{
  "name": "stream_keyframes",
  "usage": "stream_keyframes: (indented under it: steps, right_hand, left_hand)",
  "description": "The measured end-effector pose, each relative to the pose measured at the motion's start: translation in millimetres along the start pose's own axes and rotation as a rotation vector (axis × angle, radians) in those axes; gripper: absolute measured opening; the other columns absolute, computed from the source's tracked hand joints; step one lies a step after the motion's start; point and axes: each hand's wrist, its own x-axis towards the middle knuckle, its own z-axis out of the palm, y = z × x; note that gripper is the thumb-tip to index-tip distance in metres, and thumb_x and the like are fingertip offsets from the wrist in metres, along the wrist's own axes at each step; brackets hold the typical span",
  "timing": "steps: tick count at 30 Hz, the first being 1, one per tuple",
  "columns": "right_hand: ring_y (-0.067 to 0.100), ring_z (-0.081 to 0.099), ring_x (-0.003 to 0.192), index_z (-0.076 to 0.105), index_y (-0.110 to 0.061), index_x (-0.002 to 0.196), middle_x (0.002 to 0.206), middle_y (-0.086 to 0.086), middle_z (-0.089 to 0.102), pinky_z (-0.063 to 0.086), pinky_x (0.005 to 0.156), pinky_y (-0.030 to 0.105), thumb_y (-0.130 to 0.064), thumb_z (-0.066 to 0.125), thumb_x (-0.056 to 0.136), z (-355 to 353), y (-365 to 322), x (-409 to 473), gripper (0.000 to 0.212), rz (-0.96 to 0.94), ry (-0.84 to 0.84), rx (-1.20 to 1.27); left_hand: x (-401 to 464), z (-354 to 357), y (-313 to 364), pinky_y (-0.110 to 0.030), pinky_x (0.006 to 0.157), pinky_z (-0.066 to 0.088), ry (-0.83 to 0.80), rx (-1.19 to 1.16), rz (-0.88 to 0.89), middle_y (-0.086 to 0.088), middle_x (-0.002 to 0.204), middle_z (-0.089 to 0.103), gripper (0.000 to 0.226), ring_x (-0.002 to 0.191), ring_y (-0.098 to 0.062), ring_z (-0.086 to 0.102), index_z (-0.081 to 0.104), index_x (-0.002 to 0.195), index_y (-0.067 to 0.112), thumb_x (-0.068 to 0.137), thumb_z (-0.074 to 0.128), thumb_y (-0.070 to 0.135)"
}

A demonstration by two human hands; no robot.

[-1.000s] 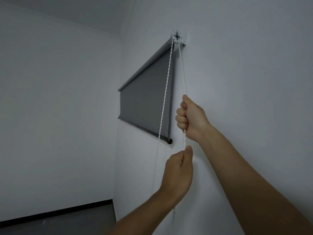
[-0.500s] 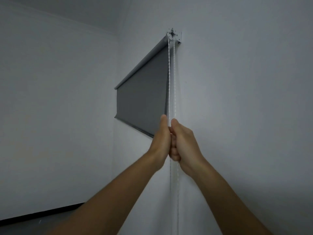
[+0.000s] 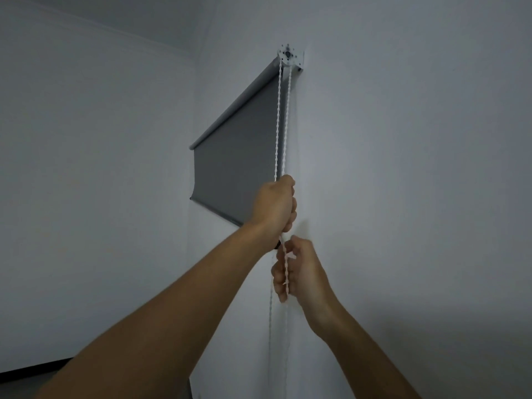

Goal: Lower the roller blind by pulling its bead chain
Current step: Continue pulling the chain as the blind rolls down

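Bead chain (image 3: pixel 278 125) hangs near-vertical from bracket (image 3: pixel 290 56) beside roller blind (image 3: pixel 236 156). Head view: left hand (image 3: pixel 275 204) fisted round chain, higher (nearer bracket); right hand (image 3: pixel 296 272) gripping strand directly below. Pull axis: straight down.
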Motion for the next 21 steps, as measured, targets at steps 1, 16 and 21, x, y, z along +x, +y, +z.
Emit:
stream_keyframes:
  steps: [1,16,21]
  right_hand:
    - [0.018,0.056,0.052,0.057,-0.009,0.082,0.058,0.007,0.058,0.043,0.056,0.031,-0.039,0.032,0.101,-1,-3,3,0.043,-0.007,0.028,-0.009]
    - [0.022,0.063,0.058,0.057,-0.014,0.090,0.066,0.004,0.064,0.049,0.061,0.033,-0.040,0.065,0.081,-10,-97,59,0.028,0.070,-0.098,-0.002]
    - [0.012,0.017,0.038,0.032,-0.024,0.052,0.050,-0.006,0.023,0.015,0.036,0.021,-0.031,0.061,0.089,-3,-102,70,0.048,0.167,-0.082,0.176]
  left_hand:
    - [-3,0,-2,-0.020,0.035,0.017,0.019,0.008,0.034,0.004,0.047,0.028,0.040,0.034,-0.009,0.019,0.030,0.057,0.022,0.095,0.042,0.019]
    - [-60,-3,-75,-0.020,0.044,0.028,-0.008,0.302,0.230,0.011,0.042,0.036,0.043,0.039,-0.002,0.033,0.043,0.059,0.014,0.101,0.040,0.020]
    - [-83,0,-98,-0.017,0.044,0.026,-0.074,0.316,0.232,0.013,0.043,0.032,0.045,0.042,-0.002,0.031,0.033,0.057,0.019,0.101,0.040,0.019]
